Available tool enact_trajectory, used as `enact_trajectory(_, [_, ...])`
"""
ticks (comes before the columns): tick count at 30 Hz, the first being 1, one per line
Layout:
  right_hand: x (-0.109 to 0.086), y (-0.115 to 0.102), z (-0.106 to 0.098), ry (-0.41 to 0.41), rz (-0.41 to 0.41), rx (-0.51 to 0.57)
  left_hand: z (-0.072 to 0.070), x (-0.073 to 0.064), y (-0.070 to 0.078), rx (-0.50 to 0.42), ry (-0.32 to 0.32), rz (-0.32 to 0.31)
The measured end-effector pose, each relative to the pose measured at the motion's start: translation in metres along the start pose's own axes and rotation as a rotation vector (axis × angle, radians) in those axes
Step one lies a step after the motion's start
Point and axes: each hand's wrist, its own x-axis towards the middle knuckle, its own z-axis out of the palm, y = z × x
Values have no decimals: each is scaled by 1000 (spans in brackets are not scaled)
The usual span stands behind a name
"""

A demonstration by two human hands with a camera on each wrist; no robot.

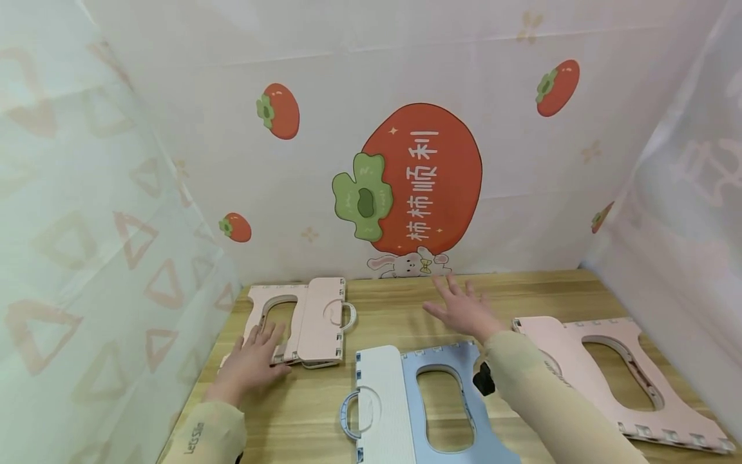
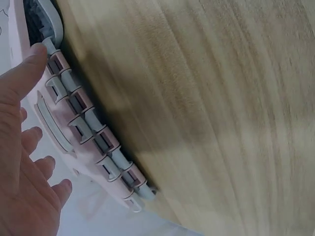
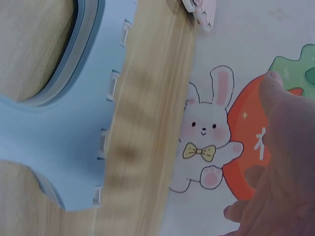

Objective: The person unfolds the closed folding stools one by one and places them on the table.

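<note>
Being folded, the pink step stool (image 1: 317, 322) lies flat at the tabletop's (image 1: 295, 419) far-left corner; my left hand (image 1: 250, 364) spreads by it, contact unclear; my right hand (image 1: 462, 310) spreads empty.

from my remote seat i see the left hand (image 1: 253, 361) with its back up, fingers spread forward and thumb angled inward, a pale sleeve (image 1: 211, 430) behind it. my right hand (image 1: 460, 310) reaches farther forward, fingers fanned, thumb out to the left, its sleeved forearm (image 1: 545, 386) slanting in from the lower right. the left wrist view shows me that thumb stretched away from loosely bent fingers.
</note>
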Motion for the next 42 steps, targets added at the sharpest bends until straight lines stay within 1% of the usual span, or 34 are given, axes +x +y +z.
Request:
enact_trajectory(6, [7,-12,8,-5,-25,25,9,2,0,-43,-15,-4])
enact_trajectory(8, [9,-16,11,-13,-33,32,11,2,0,-44,-10,0])
enact_trajectory(12, [14,-25,15,-39,-44,36,13,4,3,-2,27,13])
enact_trajectory(15, [18,-33,19,-50,-61,34,13,6,5,20,52,8])
enact_trajectory(19, [23,-43,24,-55,-93,46,11,8,8,13,47,5])
enact_trajectory(26, [34,-57,35,-69,-144,134,11,12,8,14,26,17])
enact_trajectory(32, [42,-63,44,-62,-156,230,12,15,8,20,16,7])
enact_trajectory(36, [45,-66,51,-83,-133,287,13,15,7,27,21,11])
enact_trajectory(39, [47,-67,56,-105,-111,316,14,14,7,29,39,19])
enact_trajectory(42, [49,-69,62,-112,-112,336,15,13,7,31,57,25])
